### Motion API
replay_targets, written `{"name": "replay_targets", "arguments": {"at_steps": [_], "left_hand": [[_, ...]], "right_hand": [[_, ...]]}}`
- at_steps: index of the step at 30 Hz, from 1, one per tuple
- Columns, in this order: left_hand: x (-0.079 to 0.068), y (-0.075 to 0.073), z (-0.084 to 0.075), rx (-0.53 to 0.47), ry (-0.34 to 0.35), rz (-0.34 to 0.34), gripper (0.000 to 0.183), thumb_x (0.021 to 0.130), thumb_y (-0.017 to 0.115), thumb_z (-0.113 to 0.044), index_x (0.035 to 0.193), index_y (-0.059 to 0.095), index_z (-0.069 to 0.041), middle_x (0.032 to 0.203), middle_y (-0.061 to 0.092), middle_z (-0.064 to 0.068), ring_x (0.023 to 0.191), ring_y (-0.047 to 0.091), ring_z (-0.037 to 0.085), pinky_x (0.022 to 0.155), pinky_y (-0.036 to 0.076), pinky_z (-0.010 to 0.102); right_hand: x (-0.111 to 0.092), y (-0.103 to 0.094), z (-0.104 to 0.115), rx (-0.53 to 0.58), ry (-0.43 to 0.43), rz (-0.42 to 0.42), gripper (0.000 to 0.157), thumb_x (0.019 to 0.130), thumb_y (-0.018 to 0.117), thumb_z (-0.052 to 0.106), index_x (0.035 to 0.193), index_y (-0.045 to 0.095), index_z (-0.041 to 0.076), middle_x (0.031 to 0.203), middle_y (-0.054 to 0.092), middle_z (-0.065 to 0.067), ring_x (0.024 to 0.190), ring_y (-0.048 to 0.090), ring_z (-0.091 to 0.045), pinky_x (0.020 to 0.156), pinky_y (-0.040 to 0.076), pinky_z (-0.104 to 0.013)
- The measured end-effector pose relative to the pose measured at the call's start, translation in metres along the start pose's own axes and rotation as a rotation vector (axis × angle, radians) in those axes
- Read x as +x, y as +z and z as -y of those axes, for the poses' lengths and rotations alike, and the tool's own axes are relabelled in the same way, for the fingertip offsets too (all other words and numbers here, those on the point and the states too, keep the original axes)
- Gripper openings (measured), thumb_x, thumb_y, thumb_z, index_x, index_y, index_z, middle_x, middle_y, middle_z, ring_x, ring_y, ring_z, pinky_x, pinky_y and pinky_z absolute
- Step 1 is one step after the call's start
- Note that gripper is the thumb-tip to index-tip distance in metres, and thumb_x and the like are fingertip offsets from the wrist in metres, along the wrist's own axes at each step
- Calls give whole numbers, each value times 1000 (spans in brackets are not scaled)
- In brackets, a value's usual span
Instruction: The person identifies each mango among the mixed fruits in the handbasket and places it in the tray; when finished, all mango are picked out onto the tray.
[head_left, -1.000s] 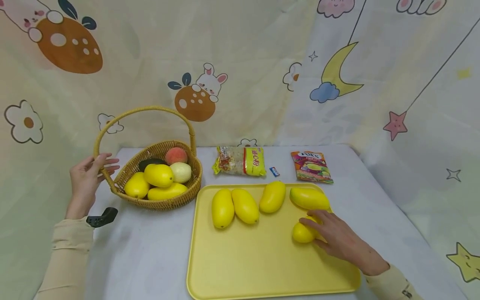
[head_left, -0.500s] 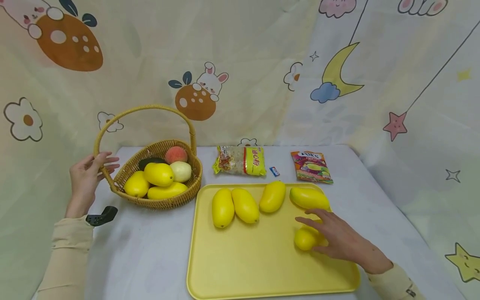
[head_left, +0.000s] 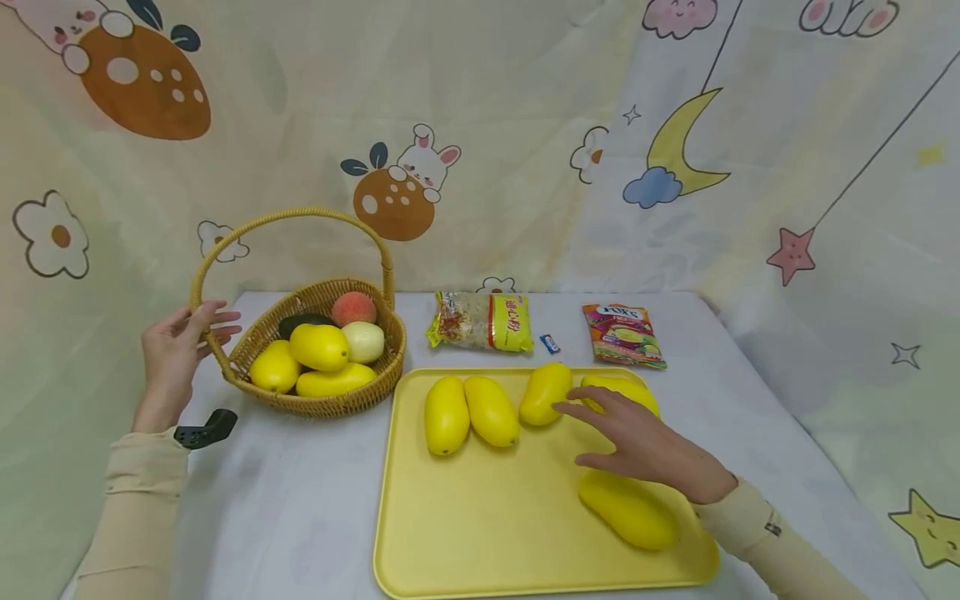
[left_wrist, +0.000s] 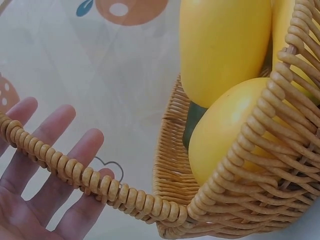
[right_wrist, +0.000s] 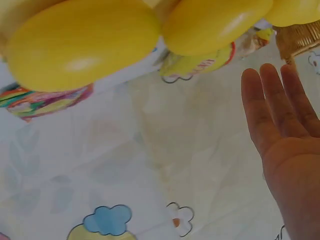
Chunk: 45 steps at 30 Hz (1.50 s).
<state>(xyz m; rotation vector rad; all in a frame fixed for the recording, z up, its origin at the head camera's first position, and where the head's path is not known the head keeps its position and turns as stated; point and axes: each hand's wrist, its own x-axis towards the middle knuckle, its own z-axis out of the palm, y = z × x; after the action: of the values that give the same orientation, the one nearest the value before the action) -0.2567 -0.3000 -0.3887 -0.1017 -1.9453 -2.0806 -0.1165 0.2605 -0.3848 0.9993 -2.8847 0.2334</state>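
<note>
Head view: from above, forward and down, widest, taking in worktop (head_left: 285, 508), backdrop (head_left: 510, 167) and both forearms. Left wrist view: close on left hand (head_left: 169, 354) and basket (left_wrist: 240, 215), both shared with head view. Right wrist view: near the yellow fruits (right_wrist: 82, 45), facing the backdrop, roughly upside down; basket corner also visible.

Outstretched right hand (right_wrist: 289, 150), right side; yellow fruits (right_wrist: 82, 42) along top; wicker basket (right_wrist: 298, 39) upper right corner; colourful packet (right_wrist: 52, 102) upper left.
</note>
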Motion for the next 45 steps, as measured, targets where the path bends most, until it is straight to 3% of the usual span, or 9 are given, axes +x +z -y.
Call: {"name": "replay_targets", "arguments": {"at_steps": [4, 9, 16, 23, 30, 37, 45], "left_hand": [[1, 0, -2, -1, 3, 2, 24, 93, 62, -26, 110, 67, -10, 89, 74, -7, 79, 71, 6, 68, 55, 15], [2, 0, -3, -19, 14, 1, 24, 93, 63, -25, 110, 67, -8, 88, 74, -6, 79, 72, 7, 68, 56, 16], [-1, 0, -3, -24, 8, 5, 33, 93, 63, -25, 115, 64, -1, 88, 74, -6, 79, 71, 7, 68, 56, 16], [-1, -1, -2, -31, 10, 2, 31, 93, 63, -26, 113, 65, -2, 88, 74, -5, 78, 72, 8, 68, 56, 17], [0, 0, -2, -7, 8, -9, 34, 93, 62, -25, 115, 63, 1, 88, 74, -6, 78, 72, 8, 67, 56, 17], [0, 0, -1, 20, 0, -13, 34, 93, 63, -29, 114, 65, -2, 88, 74, -7, 79, 71, 8, 68, 56, 17], [-1, 1, -2, 34, -16, -18, 29, 92, 63, -32, 110, 67, -10, 88, 74, -7, 79, 71, 7, 69, 56, 16]], "right_hand": [[40, 0, 8, -12, -110, -50, 67, 81, 78, 34, 140, 48, 22, 131, 53, -9, 117, 54, -28, 91, 51, -46], [101, 4, 20, 25, -175, -73, 62, 86, 72, 33, 141, 46, 18, 133, 53, -10, 118, 54, -27, 94, 50, -45], [187, 2, 52, 76, -207, -34, 62, 90, 68, 34, 143, 43, 15, 133, 50, -9, 110, 55, -21, 89, 51, -34], [253, 14, 92, 15, -182, -8, 65, 91, 64, 40, 147, 37, 19, 139, 46, -7, 114, 52, -20, 88, 50, -32], [295, 39, 129, -100, -155, 60, 72, 91, 62, 46, 150, 30, 20, 142, 40, -11, 105, 53, -18, 73, 52, -25], [324, 56, 148, -148, -68, 104, 73, 91, 58, 51, 150, 26, 24, 147, 33, -9, 123, 44, -20, 91, 50, -28], [337, 68, 155, -189, -28, 147, 71, 91, 58, 52, 148, 29, 24, 136, 42, -7, 114, 45, -16, 84, 51, -23]]}}
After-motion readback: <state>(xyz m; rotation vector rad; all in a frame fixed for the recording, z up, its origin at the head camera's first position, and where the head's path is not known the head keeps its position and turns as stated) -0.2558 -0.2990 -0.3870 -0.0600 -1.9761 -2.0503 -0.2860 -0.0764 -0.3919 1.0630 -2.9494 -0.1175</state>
